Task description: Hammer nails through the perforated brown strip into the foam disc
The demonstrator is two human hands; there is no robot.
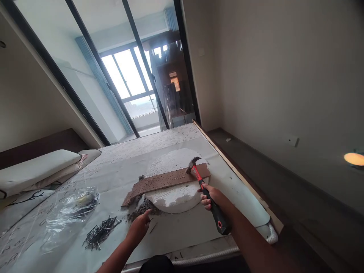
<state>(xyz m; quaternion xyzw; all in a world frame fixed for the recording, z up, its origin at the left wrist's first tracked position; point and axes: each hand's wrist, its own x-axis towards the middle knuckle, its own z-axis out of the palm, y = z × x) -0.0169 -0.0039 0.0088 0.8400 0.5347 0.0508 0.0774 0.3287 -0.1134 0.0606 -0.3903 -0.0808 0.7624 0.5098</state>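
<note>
My right hand (212,195) is wrapped round the black-and-red handle of a claw hammer (196,172). The hammer's head is at the right part of a brown board (167,182) dotted with small holes and a few pale nail heads. Beneath the board lies a white round slab (176,199) with a chipped surface. My left hand (139,225) is closed with the index finger pointing out, near a heap of grey crumbled debris (145,206); what its curled fingers hold, if anything, is hidden. To its left lies a pile of loose nails (101,231).
A clear plastic bag (74,208) lies left of the nails. All this rests on a sheet-covered mattress (113,189) with a wooden bed rail (241,170) along the right. Folded bedding (40,168) is at the far left, and glass sliding doors (125,76) stand behind.
</note>
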